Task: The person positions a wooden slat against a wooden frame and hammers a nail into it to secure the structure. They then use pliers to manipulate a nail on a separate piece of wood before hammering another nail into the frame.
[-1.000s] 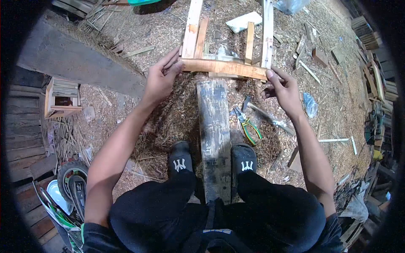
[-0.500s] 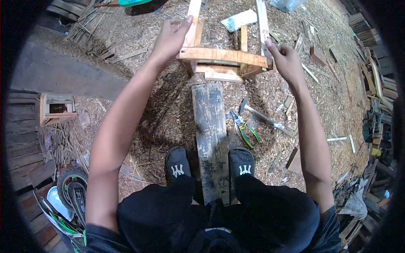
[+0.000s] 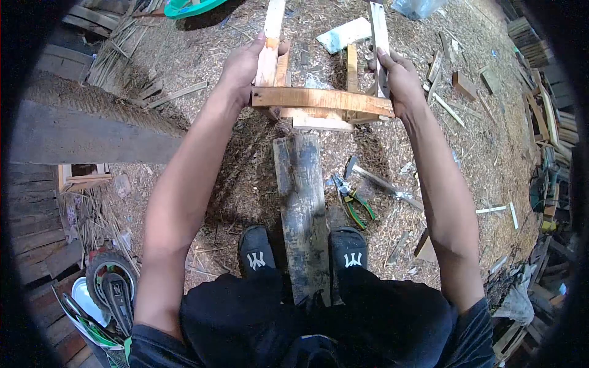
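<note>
A wooden frame (image 3: 319, 98) of pale slats, like a small chair or stool frame, is held out beyond my feet, its curved front rail towards me. My left hand (image 3: 241, 70) is wrapped round its left upright, the thumb on the near face. Round the right upright my right hand (image 3: 399, 80) is closed, fingers partly behind the wood. Below the frame a thick worn plank (image 3: 300, 208) runs back between my feet. Pliers with green and black handles (image 3: 351, 199) and a hammer (image 3: 380, 182) lie on the ground right of the plank.
Wood shavings and offcuts cover the ground. A heavy beam (image 3: 98, 129) juts in from the left. At lower left are a small wheel (image 3: 110, 276) and a white helmet-like object (image 3: 89, 300). A green basin (image 3: 190, 6) sits at the top, and stacked wood lines the right side.
Both hands have shifted their hold on the uprights, the fingers now wrapping round them. The frame appears slightly lower in view and turned a little, with more of the uprights showing.
</note>
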Motion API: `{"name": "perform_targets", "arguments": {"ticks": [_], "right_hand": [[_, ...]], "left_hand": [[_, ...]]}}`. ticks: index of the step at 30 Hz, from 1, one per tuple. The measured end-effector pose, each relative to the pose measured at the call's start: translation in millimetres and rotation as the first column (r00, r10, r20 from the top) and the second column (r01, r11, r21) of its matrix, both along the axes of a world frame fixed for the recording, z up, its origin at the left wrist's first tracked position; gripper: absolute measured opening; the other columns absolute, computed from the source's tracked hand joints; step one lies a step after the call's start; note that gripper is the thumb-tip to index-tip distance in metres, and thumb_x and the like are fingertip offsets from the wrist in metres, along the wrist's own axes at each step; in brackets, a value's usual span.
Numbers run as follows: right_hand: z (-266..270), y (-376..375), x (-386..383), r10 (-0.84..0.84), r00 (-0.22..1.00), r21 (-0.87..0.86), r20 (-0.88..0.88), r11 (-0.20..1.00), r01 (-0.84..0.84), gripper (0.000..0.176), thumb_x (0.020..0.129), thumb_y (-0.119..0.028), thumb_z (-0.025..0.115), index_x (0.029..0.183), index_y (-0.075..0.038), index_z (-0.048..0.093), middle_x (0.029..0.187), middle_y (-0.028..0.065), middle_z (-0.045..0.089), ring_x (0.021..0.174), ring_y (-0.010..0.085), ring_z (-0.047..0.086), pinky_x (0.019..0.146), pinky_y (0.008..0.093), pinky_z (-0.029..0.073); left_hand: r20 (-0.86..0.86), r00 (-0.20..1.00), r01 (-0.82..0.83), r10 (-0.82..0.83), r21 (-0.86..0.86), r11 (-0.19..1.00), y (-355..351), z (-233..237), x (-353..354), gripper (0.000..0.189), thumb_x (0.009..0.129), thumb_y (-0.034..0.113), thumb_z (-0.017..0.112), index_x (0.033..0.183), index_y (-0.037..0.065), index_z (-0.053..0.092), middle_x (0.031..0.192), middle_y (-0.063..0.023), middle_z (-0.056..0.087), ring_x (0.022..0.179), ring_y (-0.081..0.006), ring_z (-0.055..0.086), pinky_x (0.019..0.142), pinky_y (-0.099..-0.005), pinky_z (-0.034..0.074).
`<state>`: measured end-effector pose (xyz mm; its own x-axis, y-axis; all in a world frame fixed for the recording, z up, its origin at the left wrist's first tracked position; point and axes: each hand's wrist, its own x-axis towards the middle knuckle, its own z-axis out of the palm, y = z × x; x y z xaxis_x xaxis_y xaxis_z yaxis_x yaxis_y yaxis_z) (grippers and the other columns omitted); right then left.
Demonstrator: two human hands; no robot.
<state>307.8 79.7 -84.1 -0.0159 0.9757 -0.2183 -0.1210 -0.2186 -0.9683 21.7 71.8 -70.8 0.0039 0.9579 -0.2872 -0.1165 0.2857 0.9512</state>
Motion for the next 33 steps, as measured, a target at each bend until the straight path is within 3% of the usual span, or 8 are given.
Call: {"name": "perform_targets", "arguments": {"ticks": [6,12,20,22,24,28,31,33], "right_hand": [[1,-5,-4,-0.038,0.995,-0.012,-0.093,0.999,0.037,0.024,0.105,-0.018,0.052,0.120,0.000,0.060,0.084,0.0035,0.065,0.069,0.0095,0.061,0.058,0.0265,0.053],[3,-11,-3,-0.096,0.992,-0.035,-0.086,0.995,0.093,0.024,0.106,-0.014,0.047,0.123,0.000,0.057,0.081,0.0039,0.062,0.074,0.0112,0.061,0.062,0.0262,0.053],[0,-15,0,-0.090,0.994,-0.017,-0.066,0.996,0.089,0.028,0.107,-0.016,0.046,0.128,0.000,0.055,0.083,0.0048,0.064,0.076,0.0111,0.062,0.063,0.0255,0.053],[5,-20,2,0.037,0.996,0.011,-0.077,0.999,-0.036,0.031,0.107,-0.016,0.045,0.133,0.001,0.052,0.084,0.0057,0.065,0.077,0.0116,0.064,0.063,0.0246,0.054],[-2,-28,-1,-0.072,0.989,0.019,-0.126,0.997,0.075,0.029,0.106,-0.022,0.051,0.119,0.001,0.064,0.087,0.0049,0.070,0.068,0.0088,0.060,0.056,0.0227,0.048],[-9,-60,18,0.013,0.958,-0.005,0.287,1.000,-0.013,0.043,0.104,-0.039,0.054,0.117,0.001,0.066,0.079,0.0037,0.066,0.065,0.0093,0.057,0.057,0.0205,0.042],[-2,-91,19,0.028,0.887,0.080,0.461,0.994,-0.073,0.051,0.102,-0.047,0.056,0.114,0.002,0.067,0.076,0.0007,0.065,0.062,0.0096,0.055,0.057,0.0241,0.043],[18,-109,19,0.215,0.815,-0.108,0.539,0.976,-0.186,0.045,0.098,-0.040,0.065,0.114,0.002,0.067,0.080,0.0034,0.067,0.069,0.0097,0.058,0.063,0.0250,0.046]], "left_hand": [[0.116,0.986,-0.118,0.122,-0.042,0.992,-6,-4,0,0.046,0.108,0.037,0.046,0.119,-0.002,0.068,0.109,-0.0105,0.074,0.089,-0.0176,0.071,0.077,-0.0322,0.060],[0.048,0.991,-0.120,0.122,-0.051,0.991,-11,-6,0,0.052,0.106,0.046,0.044,0.116,0.001,0.068,0.110,-0.0108,0.070,0.098,-0.0195,0.066,0.079,-0.0408,0.060],[0.086,0.987,-0.133,0.135,-0.028,0.991,-15,-11,-1,0.051,0.107,0.044,0.042,0.110,0.000,0.068,0.093,-0.0129,0.070,0.070,-0.0238,0.071,0.067,-0.0394,0.062],[0.018,0.995,-0.101,0.101,0.012,0.995,-21,-10,-2,0.051,0.108,0.043,0.042,0.110,0.000,0.068,0.092,-0.0124,0.071,0.070,-0.0232,0.070,0.067,-0.0379,0.061],[-0.053,0.996,-0.072,0.074,0.049,0.996,-31,-8,-4,0.050,0.108,0.042,0.041,0.110,0.000,0.068,0.092,-0.0119,0.071,0.070,-0.0225,0.070,0.067,-0.0365,0.061],[-0.296,0.951,-0.036,0.095,0.198,0.980,-63,-10,7,0.056,0.107,0.048,0.040,0.109,0.001,0.069,0.094,-0.0097,0.072,0.083,-0.0176,0.069,0.077,-0.0300,0.056],[-0.477,0.877,0.029,-0.053,-0.058,0.998,-84,-10,-4,0.054,0.103,0.052,0.051,0.108,0.001,0.069,0.098,-0.0092,0.072,0.090,-0.0145,0.068,0.082,-0.0294,0.054],[-0.473,0.875,0.083,-0.105,-0.067,0.994,-99,-11,-9,0.054,0.103,0.053,0.051,0.108,0.003,0.069,0.097,-0.0090,0.072,0.091,-0.0149,0.068,0.084,-0.0303,0.053]]}}
